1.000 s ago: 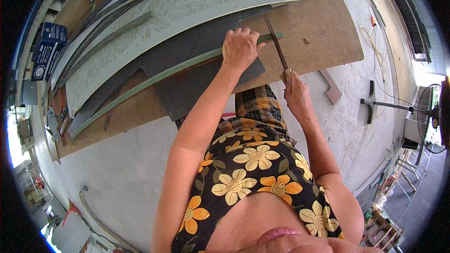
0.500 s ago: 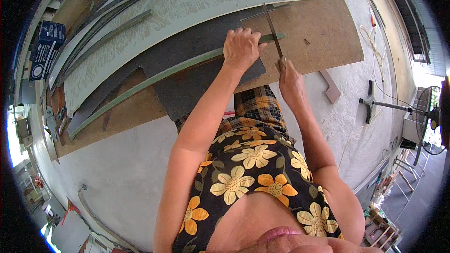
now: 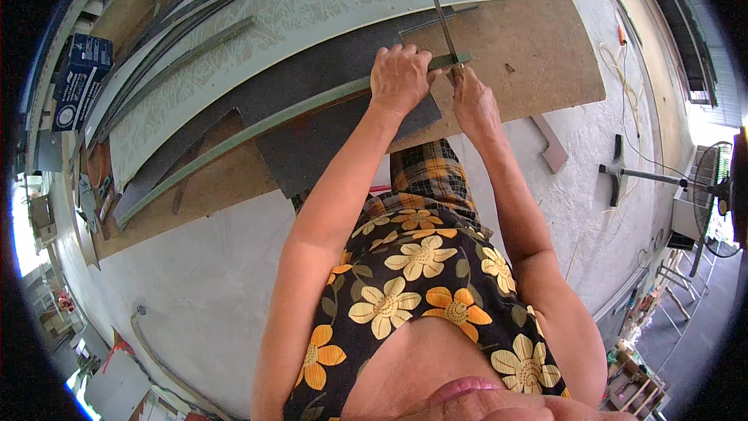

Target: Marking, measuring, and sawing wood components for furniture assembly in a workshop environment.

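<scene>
My left hand is closed over a long green-grey strip, its thumb lying near the strip's right end. The strip runs from the lower left of the board across to the right. In my right hand is the handle of a long, narrow, dark file-like tool; whether its edge has teeth is too small to tell. The tool lies across the strip just right of my left thumb, its tip pointing away over a pale patterned panel. Dark flat sheets lie beneath and behind the strip.
A brown board bears the work. Long dark strips and a blue box lie at the left. An angular pinkish offcut rests on the pale floor to the right, near a standing fan.
My right hand has pushed the tool away from me and slightly left, so its handle is now close to the strip. My left hand and the strip have hardly moved.
</scene>
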`<state>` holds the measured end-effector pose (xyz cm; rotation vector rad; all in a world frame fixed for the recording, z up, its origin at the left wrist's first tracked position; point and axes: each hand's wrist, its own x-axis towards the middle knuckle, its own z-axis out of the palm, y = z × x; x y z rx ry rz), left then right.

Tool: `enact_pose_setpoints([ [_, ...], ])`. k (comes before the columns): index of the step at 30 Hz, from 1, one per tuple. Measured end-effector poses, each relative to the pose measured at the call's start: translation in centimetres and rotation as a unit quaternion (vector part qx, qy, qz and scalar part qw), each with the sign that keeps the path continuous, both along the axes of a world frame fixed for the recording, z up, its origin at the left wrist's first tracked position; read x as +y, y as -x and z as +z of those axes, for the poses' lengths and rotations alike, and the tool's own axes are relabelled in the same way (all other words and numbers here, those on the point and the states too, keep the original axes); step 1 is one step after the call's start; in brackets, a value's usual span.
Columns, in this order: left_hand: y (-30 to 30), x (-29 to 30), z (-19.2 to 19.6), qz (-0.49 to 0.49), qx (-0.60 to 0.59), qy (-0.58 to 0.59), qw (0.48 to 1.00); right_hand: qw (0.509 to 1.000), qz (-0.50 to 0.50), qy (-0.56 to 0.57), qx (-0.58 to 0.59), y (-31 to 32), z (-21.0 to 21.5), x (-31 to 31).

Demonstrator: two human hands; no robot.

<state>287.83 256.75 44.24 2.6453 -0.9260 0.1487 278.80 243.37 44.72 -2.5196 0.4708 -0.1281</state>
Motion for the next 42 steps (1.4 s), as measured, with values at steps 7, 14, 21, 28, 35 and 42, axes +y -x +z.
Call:
enact_pose_setpoints([
  [7, -0.2, 0.4, 0.1, 0.005, 0.011, -0.010, 1.000, 0.998, -0.003, -0.066, 0.021, 10.5, -1.0, 1.0],
  [14, -0.1, 0.3, -0.4, -0.002, -0.019, -0.004, 1.000, 0.997, 0.006, -0.025, 0.079, 5.2, 1.1, 0.1],
  [21, 0.0, 0.2, -0.2, 0.007, -0.008, -0.004, 1.000, 0.999, -0.002, -0.016, 0.046, 1.3, 0.4, 0.5],
  [28, 0.0, 0.4, -0.5, -0.003, -0.027, 0.005, 1.000, 0.994, -0.018, -0.083, 0.065, 10.5, -0.4, 1.0],
  [35, 0.0, 0.3, -0.1, 0.007, -0.014, 0.012, 1.000, 0.998, 0.017, -0.029, 0.049, 1.0, 1.2, 0.1],
  [42, 0.1, 0.0, -0.3, 0.015, -0.013, -0.003, 1.000, 0.997, -0.007, -0.049, 0.051, 6.6, -0.6, 0.9],
])
